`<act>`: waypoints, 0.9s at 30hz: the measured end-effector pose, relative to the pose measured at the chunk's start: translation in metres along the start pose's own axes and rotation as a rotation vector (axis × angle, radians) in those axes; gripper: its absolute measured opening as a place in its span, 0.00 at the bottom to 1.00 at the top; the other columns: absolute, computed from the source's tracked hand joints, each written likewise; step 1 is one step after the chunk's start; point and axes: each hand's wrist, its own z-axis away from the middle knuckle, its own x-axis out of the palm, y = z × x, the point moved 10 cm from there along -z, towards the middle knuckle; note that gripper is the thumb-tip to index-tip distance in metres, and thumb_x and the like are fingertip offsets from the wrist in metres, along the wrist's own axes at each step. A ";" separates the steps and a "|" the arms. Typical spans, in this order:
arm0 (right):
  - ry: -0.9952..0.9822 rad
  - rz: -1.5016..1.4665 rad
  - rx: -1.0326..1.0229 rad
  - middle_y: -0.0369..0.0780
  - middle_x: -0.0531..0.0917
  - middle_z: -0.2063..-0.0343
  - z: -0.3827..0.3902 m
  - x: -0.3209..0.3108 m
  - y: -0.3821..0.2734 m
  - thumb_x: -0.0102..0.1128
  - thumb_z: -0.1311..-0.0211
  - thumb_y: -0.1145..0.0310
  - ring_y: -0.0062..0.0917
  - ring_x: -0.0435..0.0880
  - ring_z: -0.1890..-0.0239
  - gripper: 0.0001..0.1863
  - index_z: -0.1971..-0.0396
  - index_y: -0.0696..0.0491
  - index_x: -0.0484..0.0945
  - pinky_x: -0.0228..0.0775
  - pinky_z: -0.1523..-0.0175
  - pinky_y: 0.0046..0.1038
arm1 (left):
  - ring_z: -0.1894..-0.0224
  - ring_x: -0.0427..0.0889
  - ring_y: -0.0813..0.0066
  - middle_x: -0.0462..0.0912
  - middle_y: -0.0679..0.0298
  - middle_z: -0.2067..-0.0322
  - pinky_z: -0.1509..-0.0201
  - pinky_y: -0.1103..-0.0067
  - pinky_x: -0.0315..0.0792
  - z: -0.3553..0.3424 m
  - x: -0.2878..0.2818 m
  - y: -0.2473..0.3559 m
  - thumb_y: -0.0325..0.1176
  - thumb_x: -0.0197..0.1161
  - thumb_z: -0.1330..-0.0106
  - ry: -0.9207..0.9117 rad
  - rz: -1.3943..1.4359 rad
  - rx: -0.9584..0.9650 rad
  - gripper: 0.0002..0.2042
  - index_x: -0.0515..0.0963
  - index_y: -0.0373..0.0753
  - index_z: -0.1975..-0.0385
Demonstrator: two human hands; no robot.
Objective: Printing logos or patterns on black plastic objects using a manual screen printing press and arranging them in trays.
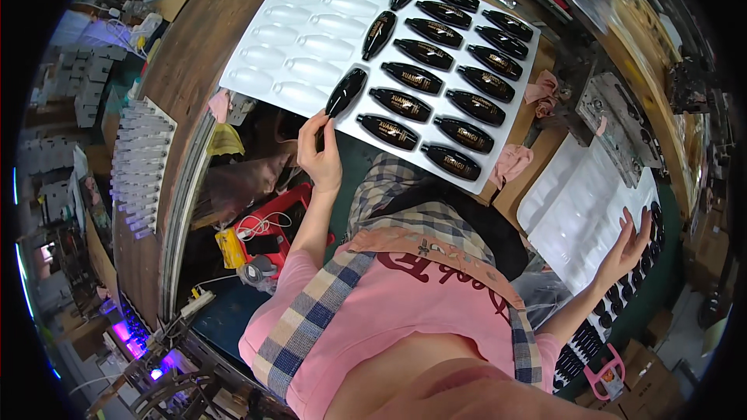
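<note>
A white moulded tray (311, 92) with shaped pockets lies across the work table, sticking out over its near edge. Its right half holds rows of glossy black, tapered oval pieces (421, 54) with gold print; the pockets at its left hold none. At the tray's near edge, my left hand (319, 157) pinches the lower tip of one black oval piece (347, 93), which lies at a slant. Two more slanted black pieces (380, 36) lie farther up. My right hand (625, 247), fingers spread, is at the edge of a white sheet (576, 214) on the right.
Small black parts (615, 299) stand in rows beneath and beside the white sheet. Pink cloths (512, 163) lie between tray and sheet, near a metal fixture (622, 128). A rack of pale pegs (144, 163) is at the left. A red basket (272, 222) sits below the table.
</note>
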 end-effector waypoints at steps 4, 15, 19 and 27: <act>-0.022 -0.009 -0.009 0.46 0.64 0.45 0.007 0.009 -0.003 0.42 0.37 0.73 0.31 0.75 0.54 0.21 0.43 0.59 0.57 0.67 0.52 0.28 | 0.61 0.78 0.60 0.77 0.54 0.66 0.57 0.74 0.71 -0.004 0.002 0.027 0.16 0.57 0.49 -0.031 -0.104 0.214 0.08 0.74 0.31 0.68; -0.025 0.025 0.002 0.46 0.66 0.47 0.028 0.010 -0.016 0.42 0.37 0.74 0.30 0.76 0.56 0.20 0.45 0.59 0.59 0.67 0.54 0.26 | 0.59 0.77 0.62 0.77 0.51 0.62 0.58 0.77 0.72 -0.001 0.021 0.034 0.15 0.57 0.48 -0.127 -0.102 0.444 0.10 0.73 0.30 0.66; -0.023 -0.004 -0.023 0.48 0.69 0.49 0.039 0.013 -0.021 0.43 0.38 0.75 0.29 0.77 0.59 0.20 0.46 0.60 0.60 0.67 0.54 0.27 | 0.60 0.77 0.59 0.77 0.51 0.64 0.56 0.75 0.71 0.004 0.012 0.016 0.17 0.56 0.47 -0.151 -0.040 0.262 0.08 0.72 0.30 0.67; -0.600 -0.118 -0.239 0.45 0.79 0.65 0.091 0.111 -0.066 0.58 0.54 0.76 0.30 0.79 0.64 0.17 0.60 0.60 0.73 0.68 0.59 0.26 | 0.68 0.77 0.60 0.77 0.54 0.72 0.64 0.75 0.71 0.058 0.010 0.049 0.13 0.48 0.51 -0.383 0.066 0.249 0.09 0.72 0.30 0.71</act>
